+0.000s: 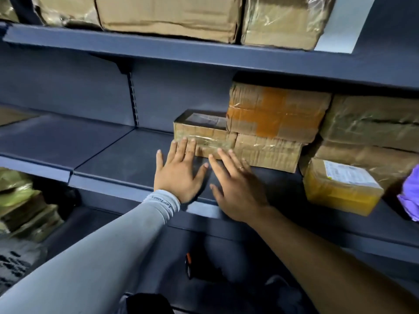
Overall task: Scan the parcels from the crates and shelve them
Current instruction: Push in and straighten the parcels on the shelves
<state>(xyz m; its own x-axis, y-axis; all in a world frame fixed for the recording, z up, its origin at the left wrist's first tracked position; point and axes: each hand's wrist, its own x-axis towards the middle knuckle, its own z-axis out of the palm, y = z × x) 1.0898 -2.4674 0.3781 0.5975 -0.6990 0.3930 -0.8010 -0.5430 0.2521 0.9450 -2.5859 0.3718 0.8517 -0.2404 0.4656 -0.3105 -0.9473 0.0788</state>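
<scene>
Both my hands lie flat with fingers spread, left hand and right hand touching the small taped parcel mid-shelf, beside stacked parcels.

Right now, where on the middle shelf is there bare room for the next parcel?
Bare middle shelf left of the small taped parcel, back to the wall. Right of it is crowded: stacked parcels, yellow parcel.

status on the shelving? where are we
Done: several taped parcels sit on the middle shelf, including a yellow-taped box. In hand: left hand and right hand, fingers straight, against a small brown parcel. Left: crates out of view; cannot tell.
</scene>
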